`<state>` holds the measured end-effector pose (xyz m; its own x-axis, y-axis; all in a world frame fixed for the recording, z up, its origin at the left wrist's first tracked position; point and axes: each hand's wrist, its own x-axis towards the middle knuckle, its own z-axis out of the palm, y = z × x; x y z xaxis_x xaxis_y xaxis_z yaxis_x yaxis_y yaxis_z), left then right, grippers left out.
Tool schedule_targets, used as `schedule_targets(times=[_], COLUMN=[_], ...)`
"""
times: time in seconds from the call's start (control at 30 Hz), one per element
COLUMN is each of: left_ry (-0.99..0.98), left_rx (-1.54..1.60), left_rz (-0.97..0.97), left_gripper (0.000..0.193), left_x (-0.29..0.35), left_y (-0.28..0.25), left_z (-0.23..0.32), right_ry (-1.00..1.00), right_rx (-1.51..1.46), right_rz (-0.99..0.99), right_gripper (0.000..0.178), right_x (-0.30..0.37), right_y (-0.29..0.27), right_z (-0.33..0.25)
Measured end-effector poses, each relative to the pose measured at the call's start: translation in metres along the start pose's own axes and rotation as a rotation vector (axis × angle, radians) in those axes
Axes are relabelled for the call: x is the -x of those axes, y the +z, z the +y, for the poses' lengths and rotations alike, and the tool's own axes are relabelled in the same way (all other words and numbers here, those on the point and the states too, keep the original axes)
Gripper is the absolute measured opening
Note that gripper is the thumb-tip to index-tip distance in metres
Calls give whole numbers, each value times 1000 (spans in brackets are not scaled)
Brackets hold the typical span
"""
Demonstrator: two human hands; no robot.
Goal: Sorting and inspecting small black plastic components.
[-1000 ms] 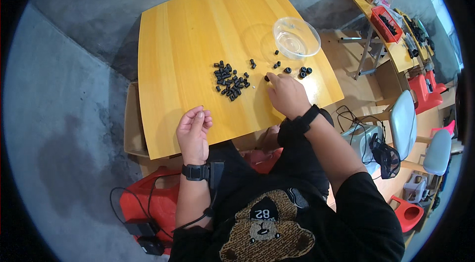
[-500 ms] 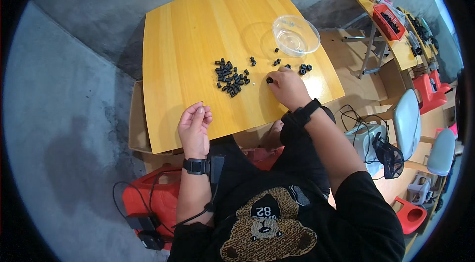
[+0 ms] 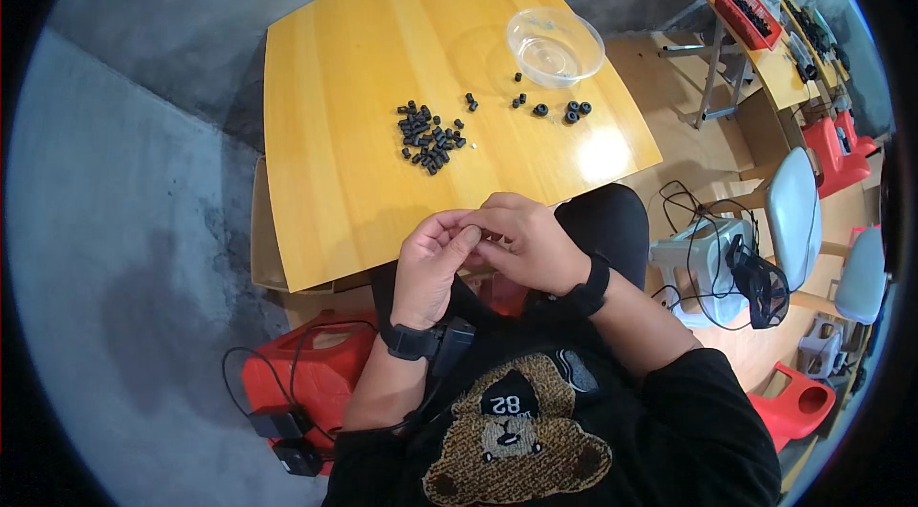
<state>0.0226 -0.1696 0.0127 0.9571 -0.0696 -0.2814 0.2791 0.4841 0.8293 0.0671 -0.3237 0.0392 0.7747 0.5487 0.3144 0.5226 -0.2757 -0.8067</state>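
Observation:
Over the table's near edge, my left hand (image 3: pixel 435 258) and my right hand (image 3: pixel 526 241) meet at the fingertips, both closed in a pinch. What they hold between them is hidden by the fingers. The thicker black round part that was at my right fingertips no longer lies on the table. Beyond my hands, a loose pile of small black cylindrical pieces (image 3: pixel 430 139) lies on the wooden table (image 3: pixel 335 105). Several thicker black round parts (image 3: pixel 572 112) with hollow ends sit to the right, with a few small black pieces (image 3: pixel 518 100) beside them.
A clear round plastic tub (image 3: pixel 555 48) stands at the table's far right. Beyond, a side table carries a red basket (image 3: pixel 748 14) of black parts. Cables and a pale stool (image 3: pixel 703 268) are at my right, a red stool (image 3: pixel 306 368) at my left.
My right hand has left the table with the black round part and come back toward me. My left hand has moved right to meet it. The view has shifted slightly.

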Motion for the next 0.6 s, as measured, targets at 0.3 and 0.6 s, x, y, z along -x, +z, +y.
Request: schedule_targets(times=[0.3,0.6], left_ry=[-20,51], left_rx=[0,145], left_rz=[138,184], left_gripper=[17,16], left_x=[7,13], left_y=[-10,-19], left_z=[-5,-9], right_ry=[239,531], right_rx=[102,522], right_rz=[91,337], right_gripper=[19,22], right_x=[9,-19], right_y=[-22,-60], right_z=[27,82])
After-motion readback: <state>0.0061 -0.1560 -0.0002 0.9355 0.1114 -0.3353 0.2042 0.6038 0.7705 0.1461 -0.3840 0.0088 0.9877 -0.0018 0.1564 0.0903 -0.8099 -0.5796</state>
